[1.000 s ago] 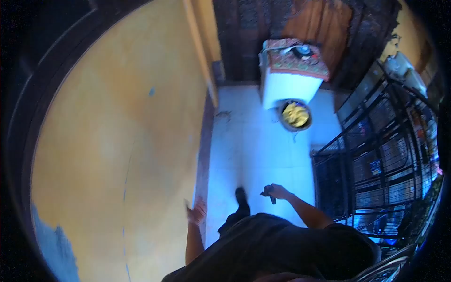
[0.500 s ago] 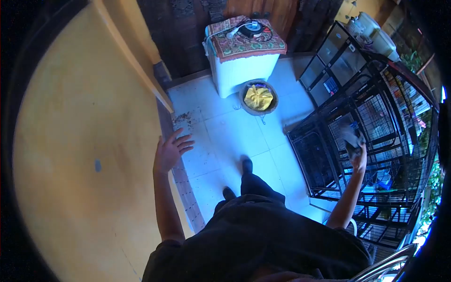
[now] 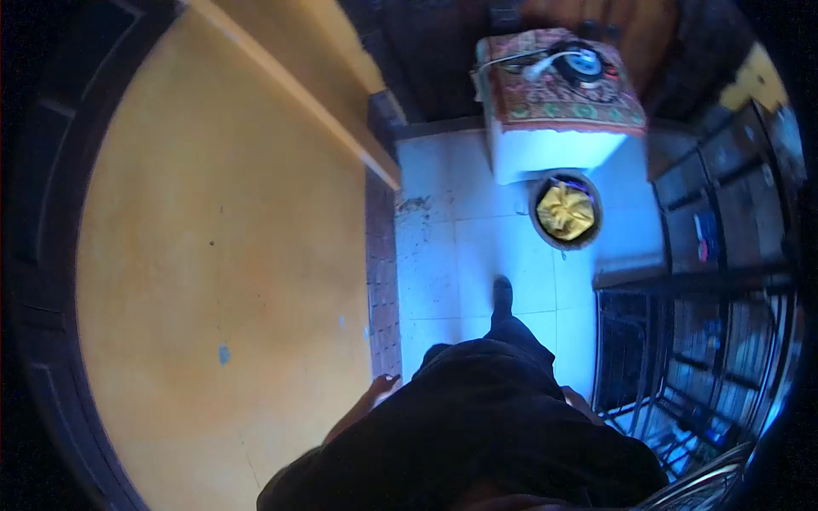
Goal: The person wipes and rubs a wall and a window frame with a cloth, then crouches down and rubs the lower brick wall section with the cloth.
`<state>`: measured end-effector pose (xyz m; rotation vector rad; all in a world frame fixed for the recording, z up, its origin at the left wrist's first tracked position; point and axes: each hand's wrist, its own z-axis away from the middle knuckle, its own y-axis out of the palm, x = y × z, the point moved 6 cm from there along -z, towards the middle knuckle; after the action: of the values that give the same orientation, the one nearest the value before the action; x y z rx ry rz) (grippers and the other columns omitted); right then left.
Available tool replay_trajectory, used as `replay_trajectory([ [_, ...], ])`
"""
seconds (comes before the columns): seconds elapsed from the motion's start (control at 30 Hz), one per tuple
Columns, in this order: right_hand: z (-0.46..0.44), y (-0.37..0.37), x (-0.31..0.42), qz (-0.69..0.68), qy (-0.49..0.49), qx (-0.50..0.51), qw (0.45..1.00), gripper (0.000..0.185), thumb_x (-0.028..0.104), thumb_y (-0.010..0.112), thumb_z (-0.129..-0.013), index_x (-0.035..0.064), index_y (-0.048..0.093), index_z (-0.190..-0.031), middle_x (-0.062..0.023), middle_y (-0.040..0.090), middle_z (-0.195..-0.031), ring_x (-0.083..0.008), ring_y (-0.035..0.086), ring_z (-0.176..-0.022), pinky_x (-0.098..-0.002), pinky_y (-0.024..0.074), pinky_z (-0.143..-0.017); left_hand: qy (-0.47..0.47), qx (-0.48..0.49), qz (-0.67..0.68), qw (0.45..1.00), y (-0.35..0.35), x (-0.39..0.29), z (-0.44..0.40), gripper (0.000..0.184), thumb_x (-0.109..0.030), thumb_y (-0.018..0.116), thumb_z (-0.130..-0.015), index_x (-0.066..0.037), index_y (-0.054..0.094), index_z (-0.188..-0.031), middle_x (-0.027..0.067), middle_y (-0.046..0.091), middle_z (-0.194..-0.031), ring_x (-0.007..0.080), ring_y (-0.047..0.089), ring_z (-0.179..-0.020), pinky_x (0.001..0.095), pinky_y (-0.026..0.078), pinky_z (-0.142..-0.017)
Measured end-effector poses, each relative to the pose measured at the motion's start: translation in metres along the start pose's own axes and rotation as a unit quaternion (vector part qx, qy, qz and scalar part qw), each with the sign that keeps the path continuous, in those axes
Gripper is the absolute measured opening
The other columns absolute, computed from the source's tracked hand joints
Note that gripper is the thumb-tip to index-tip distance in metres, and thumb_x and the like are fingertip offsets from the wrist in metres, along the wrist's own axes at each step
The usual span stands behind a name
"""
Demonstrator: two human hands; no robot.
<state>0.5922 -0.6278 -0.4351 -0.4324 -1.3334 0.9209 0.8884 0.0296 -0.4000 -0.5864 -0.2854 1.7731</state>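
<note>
My left hand (image 3: 385, 387) hangs low beside my body, near the yellow wall (image 3: 230, 281). Its fingers are small in view and partly cut off by my dark shirt (image 3: 477, 426). They look loosely apart, and no object shows in them. On the other side, only a bit of my right arm (image 3: 581, 403) shows past the shirt. The right hand's fingers are hidden, so what it holds, if anything, is not visible. The black wire cage (image 3: 716, 341) is the nearest thing on that side.
Ahead stands a white box-shaped piece (image 3: 545, 153) under a patterned cloth (image 3: 571, 111), with a cable reel (image 3: 584, 64) on top. A round basket (image 3: 538, 204) with yellow cloth (image 3: 565, 211) sits on the tiled floor (image 3: 477, 247). A dark cabinet (image 3: 724, 187) stands at right.
Both hands have dropped from out in front to beside my body. The dark item in my right hand has gone out of sight. The view has swung left and my feet have shifted.
</note>
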Motion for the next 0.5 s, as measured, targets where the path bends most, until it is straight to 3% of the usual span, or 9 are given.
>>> replay_trajectory([
  [0.03,-0.036,0.000,-0.045,-0.077,0.100,0.089,0.988,0.056,0.053,0.054,-0.104,0.0047,0.067,-0.129,-0.0172,0.071,-0.116,-0.0370,0.070,-0.106,-0.0533,0.0541,-0.096,0.006,-0.020,-0.066,0.998,0.003,-0.011,0.016,0.074,-0.070,0.056,-0.098,-0.002,0.076,-0.118,0.0231,0.077,-0.115,0.0399,0.072,-0.112,0.0479,0.053,-0.105],
  [0.1,-0.132,-0.011,-0.158,-0.233,0.421,0.206,0.852,0.052,0.050,0.060,-0.101,0.0029,0.071,-0.119,-0.0171,0.074,-0.108,-0.0347,0.073,-0.098,-0.0521,0.0571,-0.088,-0.016,-0.028,-0.059,0.998,-0.006,-0.010,0.005,0.067,-0.064,0.055,-0.100,-0.004,0.070,-0.128,0.0238,0.075,-0.119,0.0405,0.071,-0.113,0.0487,0.053,-0.105],
  [0.13,-0.195,-0.035,-0.192,-0.232,0.457,0.208,0.833,0.050,0.049,0.063,-0.099,0.0020,0.072,-0.115,-0.0171,0.076,-0.103,-0.0335,0.074,-0.095,-0.0515,0.0586,-0.083,-0.012,-0.049,-0.048,0.998,-0.025,-0.020,-0.007,0.064,-0.061,0.054,-0.102,-0.005,0.066,-0.132,0.0242,0.074,-0.121,0.0408,0.071,-0.114,0.0490,0.053,-0.105],
  [0.27,-0.486,-0.208,-0.288,-0.127,0.295,-0.153,0.935,0.052,0.051,0.059,-0.101,0.0018,0.071,-0.112,-0.0216,0.075,-0.113,-0.0355,0.072,-0.102,-0.0507,0.0547,-0.086,0.053,-0.201,0.034,0.978,-0.119,-0.092,-0.072,0.058,-0.047,0.052,-0.108,-0.009,0.053,-0.151,0.0257,0.070,-0.130,0.0419,0.069,-0.116,0.0504,0.052,-0.105],
  [0.3,-0.536,-0.276,-0.259,-0.111,0.243,-0.230,0.936,0.052,0.049,0.058,-0.103,0.0012,0.072,-0.116,-0.0197,0.076,-0.111,-0.0333,0.071,-0.100,-0.0498,0.0536,-0.088,-0.008,-0.223,0.229,0.948,-0.173,-0.144,-0.048,0.054,-0.045,0.059,-0.105,-0.008,0.060,-0.143,0.0241,0.073,-0.125,0.0416,0.070,-0.116,0.0484,0.052,-0.104],
  [0.33,-0.594,-0.316,-0.264,-0.282,0.313,-0.172,0.890,0.045,0.041,0.065,-0.101,-0.0014,0.071,-0.117,-0.0181,0.076,-0.109,-0.0299,0.071,-0.099,-0.0474,0.0542,-0.089,0.010,-0.265,0.228,0.937,-0.211,-0.181,-0.038,0.052,-0.044,0.062,-0.104,-0.007,0.063,-0.139,0.0238,0.074,-0.124,0.0410,0.070,-0.114,0.0478,0.053,-0.103],
  [0.4,-0.654,-0.443,-0.136,-0.003,0.067,-0.255,0.965,0.037,0.036,0.065,-0.101,0.0033,0.072,-0.117,-0.0123,0.075,-0.106,-0.0251,0.070,-0.096,-0.0416,0.0544,-0.087,0.031,-0.322,0.234,0.917,-0.263,-0.223,-0.028,0.048,-0.043,0.065,-0.104,-0.006,0.065,-0.135,0.0212,0.075,-0.122,0.0366,0.072,-0.112,0.0448,0.055,-0.099],
  [0.43,-0.689,-0.459,-0.130,-0.281,0.165,-0.238,0.915,0.035,0.036,0.064,-0.101,0.0059,0.073,-0.116,-0.0103,0.075,-0.104,-0.0241,0.069,-0.095,-0.0397,0.0543,-0.086,0.037,-0.337,0.243,0.909,-0.282,-0.238,-0.024,0.046,-0.042,0.065,-0.105,-0.006,0.065,-0.134,0.0190,0.076,-0.121,0.0329,0.074,-0.111,0.0424,0.057,-0.096],
  [0.5,-0.738,-0.496,-0.075,-0.210,0.053,-0.279,0.936,0.032,0.037,0.061,-0.103,0.0098,0.074,-0.114,-0.0064,0.075,-0.103,-0.0210,0.067,-0.092,-0.0374,0.0535,-0.086,0.060,-0.331,0.324,0.884,-0.304,-0.251,-0.025,0.047,-0.040,0.067,-0.102,-0.005,0.066,-0.132,0.0185,0.077,-0.116,0.0329,0.074,-0.105,0.0449,0.057,-0.094],
])
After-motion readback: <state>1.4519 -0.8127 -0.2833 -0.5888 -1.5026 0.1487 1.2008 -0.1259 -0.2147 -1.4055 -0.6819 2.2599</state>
